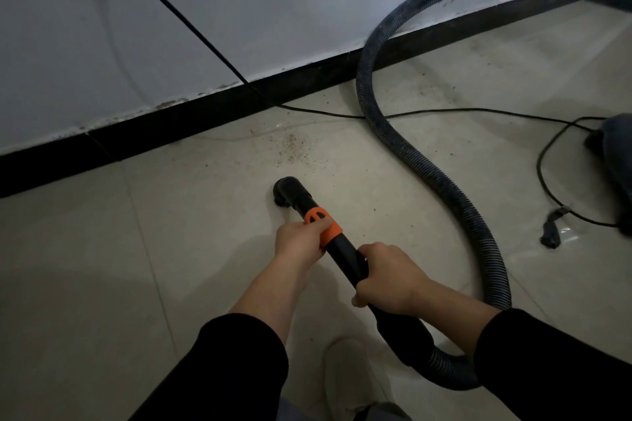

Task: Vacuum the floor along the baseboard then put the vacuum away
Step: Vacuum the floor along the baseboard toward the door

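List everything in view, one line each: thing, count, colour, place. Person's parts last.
vacuum wand: one, black with orange collar, nozzle on floor near crumbs
hose: one, dark grey, loops from wand to upper right
vacuum body: one, dark, right edge
power cord: one, black, wall down across floor
crumbs: one patch, brownish, floor by baseboard
baseboard: one, black, foot of wall
wall: one, white, top
floor tiles: several, beige, underfoot
shoe: one, white, bottom centre
sleeves: two, black, bottom
left hand: one, grips orange collar
right hand: one, grips wand behind it
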Demonstrator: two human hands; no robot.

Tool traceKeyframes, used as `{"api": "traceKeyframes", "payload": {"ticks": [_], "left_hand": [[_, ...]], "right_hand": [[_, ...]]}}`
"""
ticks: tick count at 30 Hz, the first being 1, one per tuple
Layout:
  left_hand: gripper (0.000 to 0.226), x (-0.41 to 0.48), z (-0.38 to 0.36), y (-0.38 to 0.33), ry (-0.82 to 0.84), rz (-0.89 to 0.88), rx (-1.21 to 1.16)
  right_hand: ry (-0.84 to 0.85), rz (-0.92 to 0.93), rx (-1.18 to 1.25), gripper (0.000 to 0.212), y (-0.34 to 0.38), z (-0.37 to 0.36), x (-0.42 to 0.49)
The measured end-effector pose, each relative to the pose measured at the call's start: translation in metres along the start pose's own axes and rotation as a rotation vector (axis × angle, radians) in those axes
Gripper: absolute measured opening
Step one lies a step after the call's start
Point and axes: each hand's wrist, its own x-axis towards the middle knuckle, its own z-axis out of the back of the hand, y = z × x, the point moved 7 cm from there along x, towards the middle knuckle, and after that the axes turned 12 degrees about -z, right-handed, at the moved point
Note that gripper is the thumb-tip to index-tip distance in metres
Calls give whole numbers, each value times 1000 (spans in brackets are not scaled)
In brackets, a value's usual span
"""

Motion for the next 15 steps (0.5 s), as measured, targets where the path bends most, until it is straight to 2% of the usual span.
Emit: {"api": "traceKeyframes", "payload": {"ticks": [5,7,10,15], "left_hand": [[19,1,-24,3,61,-15,-45],[34,2,-32,6,83,-7,-43],[42,0,-43,8,121,4,-48],[37,-1,-57,9,167,8,-69]], "right_hand": [[-26,-59,31,35,-17,12,4],[-33,-81,41,33,-24,17,4],[-46,-114,53,34,-34,20,4],[-69,-150,74,32,-46,25,3]]}}
